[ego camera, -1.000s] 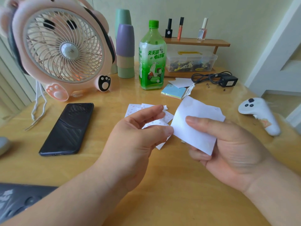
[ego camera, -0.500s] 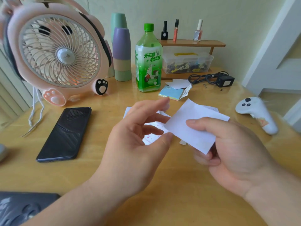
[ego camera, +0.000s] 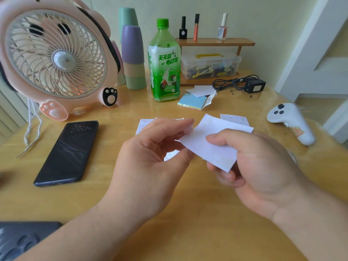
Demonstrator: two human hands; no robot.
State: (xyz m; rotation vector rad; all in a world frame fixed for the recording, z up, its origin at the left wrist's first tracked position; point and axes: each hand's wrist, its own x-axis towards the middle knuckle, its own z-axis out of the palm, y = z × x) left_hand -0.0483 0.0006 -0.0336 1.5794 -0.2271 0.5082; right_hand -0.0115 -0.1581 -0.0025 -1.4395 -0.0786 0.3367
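The right hand (ego camera: 259, 166) is gripping a paper sheet (ego camera: 203, 140) above the tabletop (ego camera: 188, 213), the left hand (ego camera: 150, 157) pinching its nine-o'clock edge (phone (ego camera: 67, 153) well apart at nine o'clock).

You're in a home room: a cartoon desk fan (ego camera: 56, 59), nail polish bottles (ego camera: 222, 27) on a small shelf (ego camera: 216, 42), stacked cups (ego camera: 132, 57) and a tea bottle (ego camera: 164, 61) crowd your wooden surface (ego camera: 188, 213).

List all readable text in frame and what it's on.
"天天赢": green bottle, label.
"电动车": same label, line below.
Small characters beside them look like "绿茶", not certain.
Sticker sheets: print too small to read.
Tag on the note pad: unreadable.
Black adapter: label blurred.
White paper: no print shows.
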